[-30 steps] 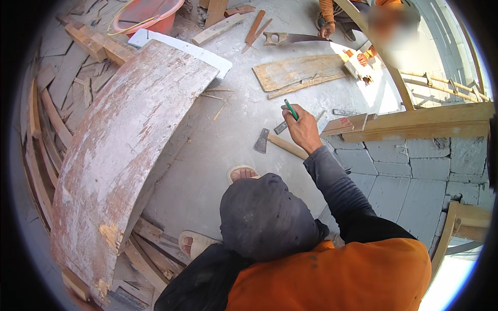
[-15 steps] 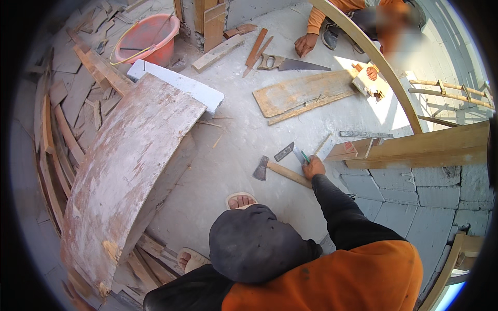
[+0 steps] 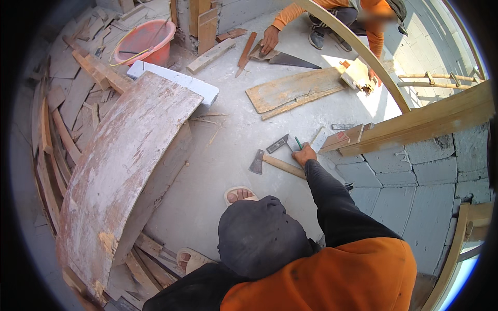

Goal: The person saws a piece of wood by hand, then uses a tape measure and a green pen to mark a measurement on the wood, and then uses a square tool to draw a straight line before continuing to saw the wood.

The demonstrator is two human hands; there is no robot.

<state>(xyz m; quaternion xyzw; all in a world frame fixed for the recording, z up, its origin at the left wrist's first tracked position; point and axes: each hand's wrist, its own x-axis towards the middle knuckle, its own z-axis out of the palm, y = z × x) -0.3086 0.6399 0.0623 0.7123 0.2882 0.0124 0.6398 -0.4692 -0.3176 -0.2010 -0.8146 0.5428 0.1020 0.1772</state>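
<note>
right fingers: green pen | hatchet just beside | co-worker's hand on handsaw

- One green pen
- One right hand
- One try square and one axe, toward the right edge of the floor
- One handsaw and one red bucket, toward its far edge
- Two sandals
- One large worn panel
- One white slab
- Wood scraps along its left edge, too overlapped to count
</note>
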